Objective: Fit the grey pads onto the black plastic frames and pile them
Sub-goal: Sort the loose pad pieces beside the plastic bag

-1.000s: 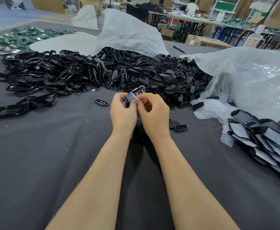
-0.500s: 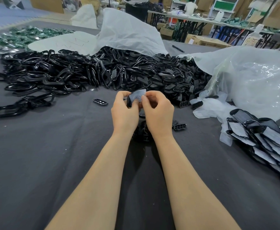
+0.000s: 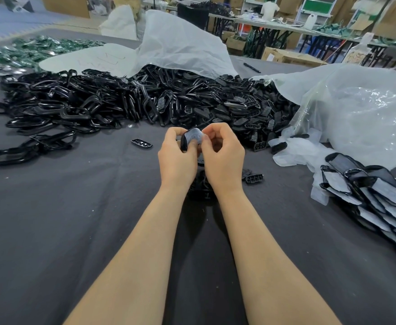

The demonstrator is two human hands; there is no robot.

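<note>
Both hands are raised just above the middle of the desk [image 3: 51,231], which is covered in dark grey cloth; the left hand [image 3: 177,158] has its fingers curled round a black plastic frame [image 3: 184,143], gripping it by its left edge; the right hand [image 3: 224,158] pinches the right edge of a grey pad [image 3: 195,137] between thumb and forefinger, its other fingers curled in; the pad lies against the face of the held frame, between the two hands, and whether it is fully seated cannot be told; behind the hands a broad heap of black frames [image 3: 121,102] spreads across the desk, with larger loop-shaped pieces [image 3: 28,148] strewn at its left end; one small black slotted piece [image 3: 141,143] lies alone on the cloth just left of the left hand, and two more small black pieces [image 3: 254,178] lie near the right wrist; some dark parts [image 3: 201,188] sit on the cloth under the wrists, too shadowed to make out; at the right edge of the desk a pile of finished frames [image 3: 368,191] with grey pads on them lies overlapping; beside it is a crumpled clear plastic bag [image 3: 361,109]; a white bag [image 3: 180,43] drapes over the back of the heap; green parts [image 3: 35,48] lie at the far left corner; a black pen [image 3: 252,67] rests beyond the heap.
</note>
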